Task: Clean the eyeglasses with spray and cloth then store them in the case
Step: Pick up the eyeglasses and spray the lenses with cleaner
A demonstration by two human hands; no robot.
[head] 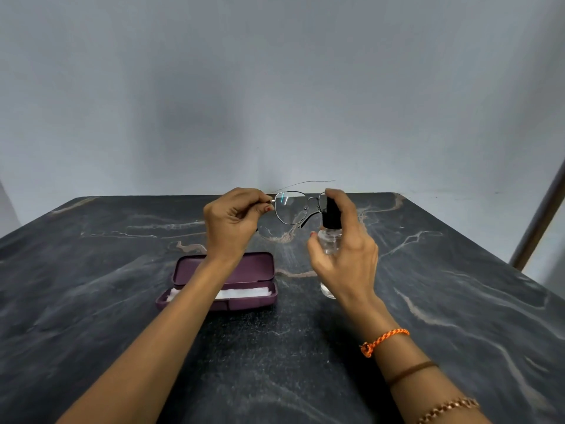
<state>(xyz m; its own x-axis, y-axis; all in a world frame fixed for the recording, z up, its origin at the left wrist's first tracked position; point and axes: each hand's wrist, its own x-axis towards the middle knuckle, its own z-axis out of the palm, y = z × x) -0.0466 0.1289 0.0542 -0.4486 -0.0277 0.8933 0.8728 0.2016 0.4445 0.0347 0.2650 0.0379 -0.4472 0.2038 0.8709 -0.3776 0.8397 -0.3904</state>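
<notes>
My left hand (pixel 234 223) pinches the thin metal eyeglasses (pixel 293 208) by their left hinge and holds them up above the table, temples unfolded. My right hand (pixel 345 243) grips a clear spray bottle (pixel 330 243) with a black nozzle, forefinger on top of the nozzle, right beside the right lens. The purple glasses case (pixel 263 270) lies open on the table under my left forearm, with a white cloth (pixel 244 292) inside it.
The dark marbled table (pixel 458 286) ends at a grey wall behind. A metal pole (pixel 538 221) stands at the right edge of view. Bracelets circle my right wrist.
</notes>
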